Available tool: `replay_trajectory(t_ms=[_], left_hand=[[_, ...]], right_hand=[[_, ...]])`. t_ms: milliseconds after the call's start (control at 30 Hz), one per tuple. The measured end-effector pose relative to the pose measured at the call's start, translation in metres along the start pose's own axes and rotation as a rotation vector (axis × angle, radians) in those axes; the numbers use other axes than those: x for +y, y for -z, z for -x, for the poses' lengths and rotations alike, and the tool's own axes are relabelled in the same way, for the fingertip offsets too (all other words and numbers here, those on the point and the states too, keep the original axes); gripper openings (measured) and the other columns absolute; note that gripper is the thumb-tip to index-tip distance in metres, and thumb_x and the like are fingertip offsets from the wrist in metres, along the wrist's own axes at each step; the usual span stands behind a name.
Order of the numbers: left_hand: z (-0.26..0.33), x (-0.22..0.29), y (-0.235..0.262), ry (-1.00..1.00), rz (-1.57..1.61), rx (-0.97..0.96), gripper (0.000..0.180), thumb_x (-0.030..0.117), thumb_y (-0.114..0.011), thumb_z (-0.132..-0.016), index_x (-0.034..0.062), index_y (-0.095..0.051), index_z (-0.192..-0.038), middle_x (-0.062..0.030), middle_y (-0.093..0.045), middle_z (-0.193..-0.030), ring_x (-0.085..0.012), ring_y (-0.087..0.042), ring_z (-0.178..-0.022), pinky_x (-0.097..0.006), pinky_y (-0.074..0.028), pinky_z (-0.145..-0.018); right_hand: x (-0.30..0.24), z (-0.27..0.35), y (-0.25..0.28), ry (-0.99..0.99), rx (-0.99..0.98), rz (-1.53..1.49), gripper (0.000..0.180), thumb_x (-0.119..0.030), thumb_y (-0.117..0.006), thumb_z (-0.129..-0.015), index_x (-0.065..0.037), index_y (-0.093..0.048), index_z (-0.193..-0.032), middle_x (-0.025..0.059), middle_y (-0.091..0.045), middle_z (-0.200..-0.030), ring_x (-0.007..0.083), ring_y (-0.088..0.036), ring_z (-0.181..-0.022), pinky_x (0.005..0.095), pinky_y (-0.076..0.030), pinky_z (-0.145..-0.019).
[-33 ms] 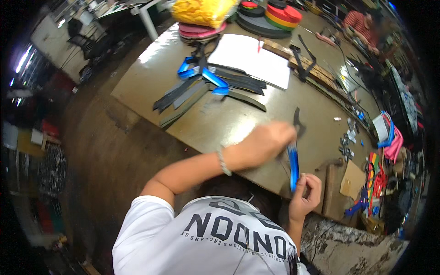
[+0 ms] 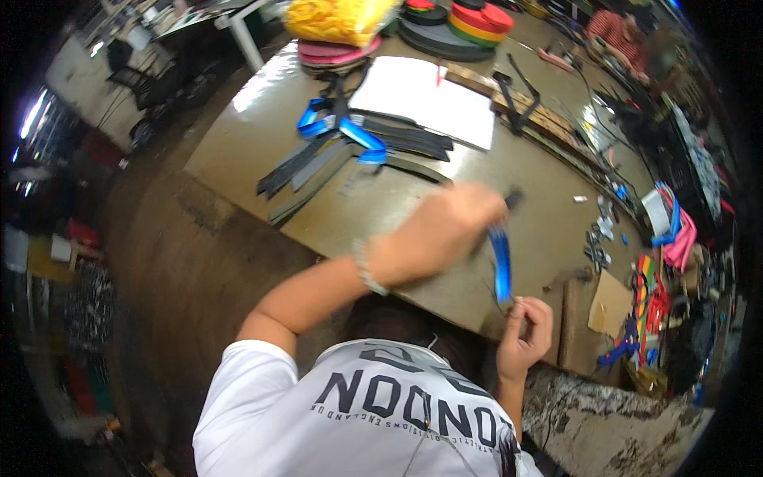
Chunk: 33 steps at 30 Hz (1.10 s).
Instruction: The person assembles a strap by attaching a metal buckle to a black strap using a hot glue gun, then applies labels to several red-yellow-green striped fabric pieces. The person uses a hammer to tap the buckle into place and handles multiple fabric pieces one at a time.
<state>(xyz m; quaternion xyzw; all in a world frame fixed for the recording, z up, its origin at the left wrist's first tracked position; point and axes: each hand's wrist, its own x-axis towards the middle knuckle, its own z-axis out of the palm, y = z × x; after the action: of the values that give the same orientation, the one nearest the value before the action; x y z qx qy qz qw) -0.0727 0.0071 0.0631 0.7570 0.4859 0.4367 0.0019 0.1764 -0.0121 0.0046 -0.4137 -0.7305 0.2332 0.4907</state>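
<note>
My left hand, blurred by motion, is closed around the upper end of a blue webbing strap over the near edge of the table. A dark piece shows just beyond its fingers, too smeared to name. The strap hangs down toward my right hand, its lower end beside the fingertips. Thumb and finger of the right hand are pinched together; what they hold, if anything, is too small to make out. A thin dark thread seems to run near the strap's lower end.
Black and grey strips lie with a looped blue strap at the left of the table. Behind are an open white notebook and webbing rolls. Small buckles and cardboard lie right. Another person sits far right.
My left hand has drawn slightly up and left with the blue strap. The strap's lower end has come away from the right fingertips. The right hand has barely moved.
</note>
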Motion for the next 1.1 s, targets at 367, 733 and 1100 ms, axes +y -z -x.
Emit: replay_trajectory(t_ms=[367, 733, 1100], left_hand=[[-0.001, -0.117, 0.128, 0.609, -0.769, 0.191, 0.013, 0.011, -0.067, -0.09, 0.0011, -0.07, -0.098, -0.0071, -0.072, -0.09, -0.0199, -0.067, -0.086, -0.032, -0.05, -0.078], [-0.009, 0.047, -0.035, 0.209, 0.329, 0.061, 0.021, 0.002, -0.073, -0.084, 0.002, -0.071, -0.105, -0.0119, -0.072, -0.095, -0.0219, -0.07, -0.08, -0.029, -0.055, -0.067], [-0.007, 0.038, -0.028, -0.088, 0.072, -0.018, 0.028, 0.001, -0.07, -0.074, 0.0028, -0.07, -0.102, -0.0092, -0.069, -0.098, -0.0227, -0.068, -0.074, -0.031, -0.055, -0.063]], right_hand=[[0.017, -0.014, 0.003, -0.393, -0.079, -0.365, 0.017, -0.008, -0.061, -0.097, 0.005, -0.065, -0.107, 0.0132, -0.066, -0.093, 0.0207, -0.063, -0.079, 0.0304, -0.054, -0.072], [-0.015, -0.067, 0.018, -0.709, -0.505, -1.301, 0.063, -0.04, -0.021, -0.109, 0.009, -0.045, -0.14, 0.0103, -0.058, -0.071, 0.0167, -0.055, -0.061, 0.0288, -0.051, -0.059], [-0.026, -0.066, 0.03, -0.637, -0.573, -0.944, 0.057, -0.034, -0.024, -0.11, 0.009, -0.048, -0.139, 0.0126, -0.062, -0.073, 0.0166, -0.058, -0.064, 0.0266, -0.048, -0.062]])
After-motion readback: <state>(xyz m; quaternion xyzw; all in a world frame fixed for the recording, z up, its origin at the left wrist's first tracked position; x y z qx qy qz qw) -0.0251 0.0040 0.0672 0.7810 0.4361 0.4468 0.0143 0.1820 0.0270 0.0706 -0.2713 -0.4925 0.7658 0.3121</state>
